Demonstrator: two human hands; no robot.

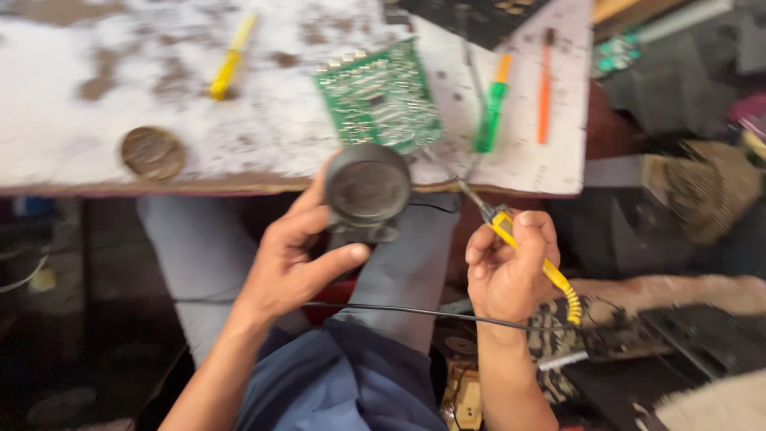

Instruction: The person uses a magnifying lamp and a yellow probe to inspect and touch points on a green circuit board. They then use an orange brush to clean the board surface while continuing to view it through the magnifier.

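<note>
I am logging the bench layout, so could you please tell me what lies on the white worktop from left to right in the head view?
Round brown disc → yellow-handled screwdriver → green circuit board → green-and-orange screwdriver → slim orange tool.

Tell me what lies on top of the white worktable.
On the worktable: a green circuit board, yellow screwdriver, green screwdriver, orange tool, round brown disc. The board hides the surface beneath it.
</note>
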